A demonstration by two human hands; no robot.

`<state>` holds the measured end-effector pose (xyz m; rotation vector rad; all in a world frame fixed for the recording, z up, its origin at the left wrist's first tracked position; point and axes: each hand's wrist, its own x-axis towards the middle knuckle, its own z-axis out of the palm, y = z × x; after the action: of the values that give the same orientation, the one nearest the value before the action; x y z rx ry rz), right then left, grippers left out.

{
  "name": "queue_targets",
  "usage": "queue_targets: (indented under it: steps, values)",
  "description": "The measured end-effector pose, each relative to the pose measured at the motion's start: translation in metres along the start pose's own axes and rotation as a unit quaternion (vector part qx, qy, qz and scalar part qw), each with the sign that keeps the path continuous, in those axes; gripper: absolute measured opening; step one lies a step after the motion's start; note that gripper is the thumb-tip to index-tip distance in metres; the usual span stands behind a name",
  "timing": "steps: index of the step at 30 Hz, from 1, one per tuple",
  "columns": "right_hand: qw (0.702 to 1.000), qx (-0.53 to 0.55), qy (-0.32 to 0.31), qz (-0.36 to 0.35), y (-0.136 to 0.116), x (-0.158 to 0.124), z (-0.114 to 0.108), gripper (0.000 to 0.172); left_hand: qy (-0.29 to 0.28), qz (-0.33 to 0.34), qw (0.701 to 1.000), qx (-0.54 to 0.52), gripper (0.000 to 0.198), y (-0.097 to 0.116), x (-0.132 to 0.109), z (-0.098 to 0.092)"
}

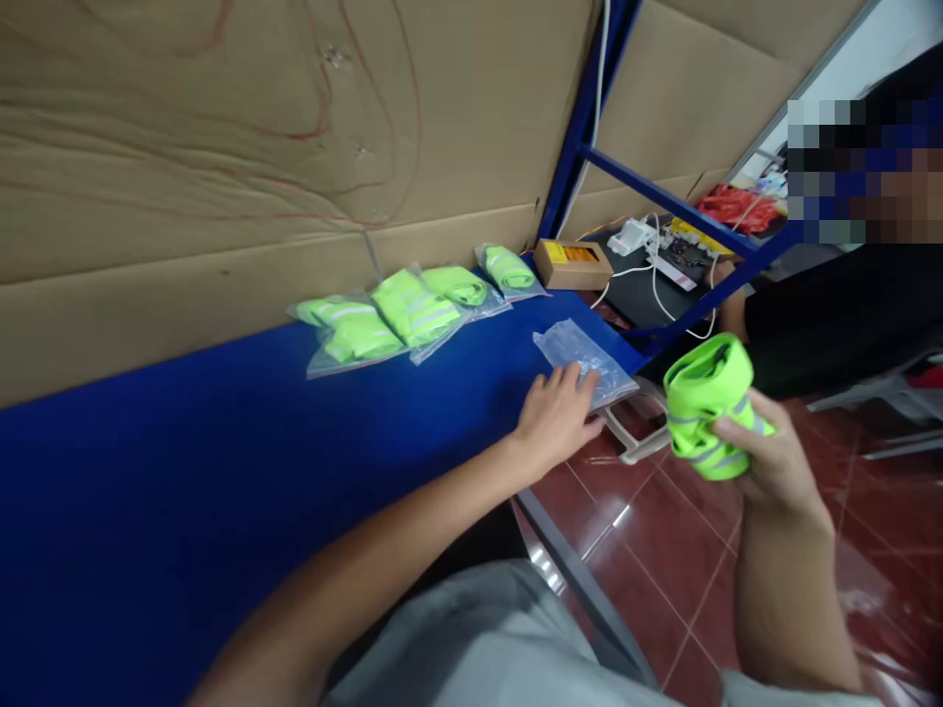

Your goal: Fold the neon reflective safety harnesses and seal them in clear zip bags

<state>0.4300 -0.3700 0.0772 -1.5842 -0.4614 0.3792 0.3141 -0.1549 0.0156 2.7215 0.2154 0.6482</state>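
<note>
My right hand [762, 457] is closed around a rolled neon-green vest with grey reflective stripes [705, 403], held in the air beyond the table's edge, above the red tile floor. My left hand [554, 417] reaches across the blue table [184, 491] with its fingers flat on a stack of clear plastic bags [582, 358] near the table's right edge. Several bagged neon-green vests [413, 309] lie in a row at the back of the table against the cardboard wall.
A small brown cardboard box [573, 263] sits past the bagged vests. A blue metal frame [663, 201] stands to the right, with white cables and a power adapter [632, 236] on a dark surface. Another person in dark clothing [832, 314] sits at right.
</note>
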Motion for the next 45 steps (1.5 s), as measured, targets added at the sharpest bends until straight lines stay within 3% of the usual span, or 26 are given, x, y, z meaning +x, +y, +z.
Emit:
queue_targets:
  steps: [2, 4, 7, 9, 11, 15, 18, 22, 27, 33, 36, 38, 41, 45]
  values:
    - [0.995, -0.031, -0.050, 0.078, 0.020, -0.009, -0.020, 0.034, -0.003, -0.010, 0.999, 0.035, 0.023, 0.005, 0.011, 0.020]
    - [0.985, -0.065, -0.096, 0.132, 0.040, -0.013, -0.026, 0.038, -0.007, -0.019, 0.999, 0.041, 0.015, 0.003, 0.011, 0.028]
    - [0.973, -0.105, -0.133, 0.158, 0.062, -0.007, -0.017, 0.046, 0.006, -0.002, 0.998, 0.056, 0.027, -0.002, 0.012, 0.029]
    - [0.974, -0.106, -0.129, 0.152, 0.069, 0.001, -0.009, 0.049, 0.029, 0.010, 0.997, 0.075, 0.048, -0.006, 0.023, 0.029]
    - [0.979, -0.093, -0.114, 0.144, 0.072, 0.010, -0.004, 0.050, 0.043, -0.003, 0.995, 0.085, 0.056, -0.013, 0.041, 0.035]
    - [0.980, -0.069, -0.108, 0.151, 0.073, 0.022, 0.002, 0.051, 0.030, -0.024, 0.997, 0.065, 0.020, -0.035, 0.066, 0.048]
    - [0.972, -0.073, -0.134, 0.178, 0.073, 0.032, 0.010, 0.050, 0.023, 0.015, 0.998, 0.048, 0.018, -0.042, 0.054, 0.047]
    - [0.962, -0.081, -0.161, 0.206, 0.072, 0.044, 0.023, 0.047, 0.017, 0.064, 0.997, 0.039, 0.024, -0.038, 0.019, 0.031]
    - [0.972, -0.100, -0.118, 0.174, 0.068, 0.049, 0.039, 0.049, 0.015, 0.131, 0.989, 0.065, 0.026, -0.037, -0.001, 0.017]
    - [0.984, -0.134, -0.073, 0.093, 0.063, 0.052, 0.065, 0.081, 0.037, 0.127, 0.990, 0.057, 0.027, -0.043, -0.012, 0.003]
    - [0.984, -0.114, -0.119, 0.061, 0.056, 0.056, 0.083, 0.095, 0.055, 0.119, 0.989, 0.062, 0.027, -0.047, -0.023, -0.016]
    - [0.978, -0.112, -0.175, 0.026, 0.049, 0.059, 0.098, 0.095, 0.063, 0.115, 0.989, 0.068, 0.028, -0.052, -0.034, -0.034]
    - [0.956, -0.135, -0.252, -0.066, 0.038, 0.060, 0.130, 0.081, 0.079, 0.094, 0.987, 0.104, 0.028, -0.064, -0.056, -0.061]
    - [0.942, -0.125, -0.282, -0.134, 0.027, 0.059, 0.189, 0.061, 0.122, 0.012, 0.974, 0.189, 0.027, -0.088, -0.094, -0.091]
